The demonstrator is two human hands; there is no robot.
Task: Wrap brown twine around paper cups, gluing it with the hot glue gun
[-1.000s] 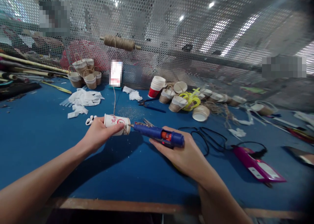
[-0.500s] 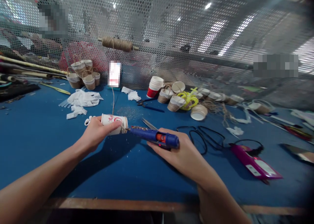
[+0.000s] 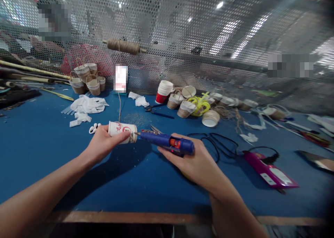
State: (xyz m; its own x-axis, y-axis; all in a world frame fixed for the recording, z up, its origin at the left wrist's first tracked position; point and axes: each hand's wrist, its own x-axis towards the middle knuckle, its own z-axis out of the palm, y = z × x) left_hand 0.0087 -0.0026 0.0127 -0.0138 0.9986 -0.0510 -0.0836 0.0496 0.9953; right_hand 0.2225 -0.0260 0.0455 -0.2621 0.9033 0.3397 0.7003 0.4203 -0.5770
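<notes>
My left hand is closed around a white paper cup with a red print, held on its side with one end toward the right. A strand of twine runs from the cup up to a spool. In my right hand is a blue glue gun, its fingers wrapped round the handle. The nozzle points left, right at the cup's end; whether it touches cannot be made out. Partly hidden behind the gun lie scissors.
Behind stand twine-wrapped cups, a stack of paper cups, pliers and a yellow ribbon bundle. White gloves lie left. A black cable and a purple power strip lie right. A perforated metal screen rises behind.
The glue gun has shifted slightly right, its nozzle drawing back a little from the twine at the cup's end. The cup stays almost in place in my left hand.
</notes>
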